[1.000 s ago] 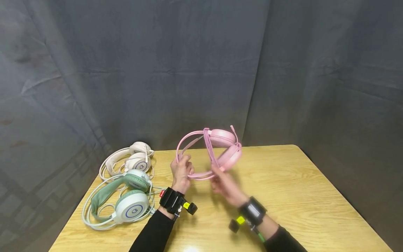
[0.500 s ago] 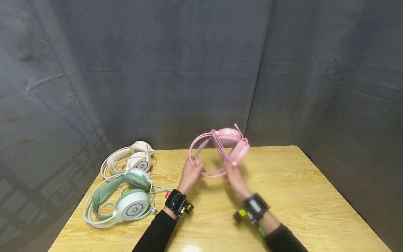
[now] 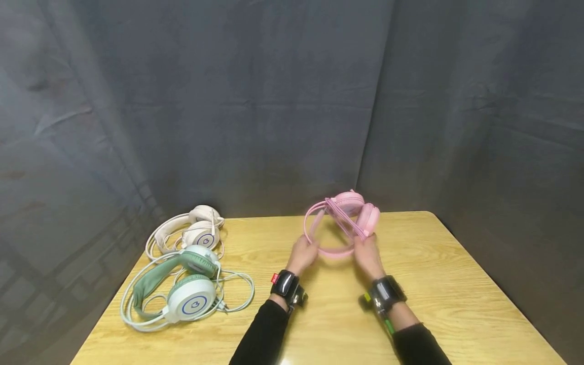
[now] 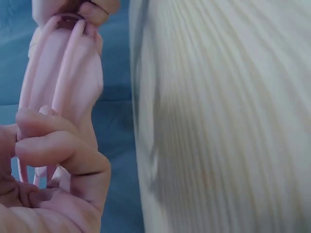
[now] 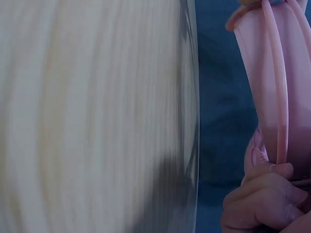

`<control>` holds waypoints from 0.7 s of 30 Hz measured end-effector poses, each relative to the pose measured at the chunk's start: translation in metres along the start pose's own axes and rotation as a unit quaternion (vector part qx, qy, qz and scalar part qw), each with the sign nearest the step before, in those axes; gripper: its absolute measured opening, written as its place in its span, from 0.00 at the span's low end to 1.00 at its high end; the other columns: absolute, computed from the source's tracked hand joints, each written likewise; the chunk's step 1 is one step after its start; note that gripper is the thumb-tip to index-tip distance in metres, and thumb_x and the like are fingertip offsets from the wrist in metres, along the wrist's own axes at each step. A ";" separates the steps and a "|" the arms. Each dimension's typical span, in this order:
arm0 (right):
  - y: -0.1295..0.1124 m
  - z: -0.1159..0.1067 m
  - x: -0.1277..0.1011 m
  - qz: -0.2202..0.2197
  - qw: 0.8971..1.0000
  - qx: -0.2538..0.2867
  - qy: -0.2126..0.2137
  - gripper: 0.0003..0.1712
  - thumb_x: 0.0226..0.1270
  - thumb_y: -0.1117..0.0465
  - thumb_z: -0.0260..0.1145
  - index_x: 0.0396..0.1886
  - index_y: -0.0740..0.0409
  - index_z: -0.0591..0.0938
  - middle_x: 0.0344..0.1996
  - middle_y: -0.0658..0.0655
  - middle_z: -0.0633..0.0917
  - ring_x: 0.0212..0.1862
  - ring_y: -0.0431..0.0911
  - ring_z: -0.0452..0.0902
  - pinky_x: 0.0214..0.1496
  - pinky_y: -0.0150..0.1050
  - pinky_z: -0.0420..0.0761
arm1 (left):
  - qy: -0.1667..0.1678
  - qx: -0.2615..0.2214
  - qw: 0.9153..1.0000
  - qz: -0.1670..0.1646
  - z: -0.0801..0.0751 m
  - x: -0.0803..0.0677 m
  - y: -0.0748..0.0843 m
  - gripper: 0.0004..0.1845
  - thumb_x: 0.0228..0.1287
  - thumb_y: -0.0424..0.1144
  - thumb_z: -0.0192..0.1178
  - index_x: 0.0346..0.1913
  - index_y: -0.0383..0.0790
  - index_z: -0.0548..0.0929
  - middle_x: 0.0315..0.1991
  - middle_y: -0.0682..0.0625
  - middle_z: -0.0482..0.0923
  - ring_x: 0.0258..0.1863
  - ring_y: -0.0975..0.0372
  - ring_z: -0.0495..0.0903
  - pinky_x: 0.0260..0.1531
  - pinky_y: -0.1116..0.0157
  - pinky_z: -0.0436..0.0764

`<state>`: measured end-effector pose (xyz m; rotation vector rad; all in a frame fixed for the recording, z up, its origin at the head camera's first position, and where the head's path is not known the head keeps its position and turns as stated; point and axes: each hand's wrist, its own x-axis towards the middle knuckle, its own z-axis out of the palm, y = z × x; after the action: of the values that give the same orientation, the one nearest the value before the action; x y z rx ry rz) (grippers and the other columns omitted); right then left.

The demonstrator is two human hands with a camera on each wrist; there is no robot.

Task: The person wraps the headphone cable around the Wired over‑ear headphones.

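Head view: left hand [image 3: 303, 252] and right hand [image 3: 366, 255] each grip pink headset [image 3: 343, 223], fingers curled round its band, above surface [image 3: 456, 284].

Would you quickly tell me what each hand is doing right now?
Left hand: closed, gripping the pink headset by its headband.
Right hand: closed, gripping the same headset near its earcups.

Wooden table [image 3: 438, 284] with green-white headset [image 3: 182, 289] and cream headset [image 3: 191, 232] at its left
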<state>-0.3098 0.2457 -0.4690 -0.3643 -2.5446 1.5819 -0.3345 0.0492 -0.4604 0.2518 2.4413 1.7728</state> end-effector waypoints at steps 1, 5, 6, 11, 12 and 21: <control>0.002 -0.004 0.000 0.005 1.000 -0.013 0.002 0.43 0.77 0.45 0.40 0.75 0.69 0.37 0.52 0.70 0.72 0.45 0.60 0.74 0.43 0.52 0.80 | -0.002 -0.003 1.000 -0.003 0.005 0.002 0.000 0.13 0.71 0.39 0.49 0.48 0.33 0.77 0.17 0.54 0.70 0.12 0.64 0.67 0.09 0.71 0.66; 0.007 -0.020 0.001 0.026 0.999 -0.038 0.013 0.46 0.76 0.44 0.39 0.74 0.71 0.32 0.56 0.78 0.70 0.57 0.69 0.70 0.56 0.62 0.74 | 0.008 0.016 1.000 -0.020 0.024 0.010 0.004 0.11 0.68 0.40 0.54 0.44 0.35 0.81 0.22 0.51 0.77 0.18 0.61 0.72 0.19 0.68 0.72; 0.009 -0.024 0.001 0.028 0.999 -0.044 0.017 0.45 0.76 0.44 0.39 0.74 0.71 0.33 0.57 0.79 0.69 0.59 0.69 0.69 0.58 0.63 0.73 | 0.017 0.027 0.999 -0.024 0.029 0.012 0.005 0.12 0.67 0.41 0.56 0.43 0.35 0.81 0.23 0.50 0.78 0.20 0.60 0.73 0.20 0.67 0.73; 0.016 -0.045 0.000 0.053 0.997 -0.054 0.022 0.44 0.76 0.45 0.37 0.72 0.73 0.33 0.56 0.84 0.68 0.59 0.73 0.68 0.58 0.64 0.72 | 0.066 0.088 0.993 -0.030 0.059 0.014 0.017 0.28 0.59 0.43 0.64 0.59 0.31 0.73 0.35 0.41 0.82 0.27 0.52 0.80 0.26 0.58 0.80; 0.018 -0.049 0.000 0.058 0.997 -0.055 0.022 0.44 0.76 0.45 0.36 0.72 0.73 0.32 0.57 0.85 0.67 0.60 0.73 0.67 0.59 0.65 0.71 | 0.072 0.099 0.992 -0.018 0.065 0.014 0.019 0.33 0.58 0.42 0.65 0.65 0.35 0.69 0.35 0.41 0.82 0.26 0.51 0.81 0.25 0.57 0.81; 0.032 -0.077 0.002 0.086 0.994 -0.034 0.065 0.41 0.75 0.50 0.37 0.71 0.72 0.32 0.53 0.84 0.68 0.56 0.69 0.66 0.63 0.63 0.67 | -0.044 0.262 0.956 0.127 0.094 0.009 0.032 0.18 0.69 0.42 0.57 0.60 0.48 0.79 0.49 0.53 0.84 0.43 0.61 0.83 0.43 0.66 0.82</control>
<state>-0.2893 0.3261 -0.4637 -0.6873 -2.5316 1.4729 -0.3232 0.1487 -0.4589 0.7027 2.8677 1.1083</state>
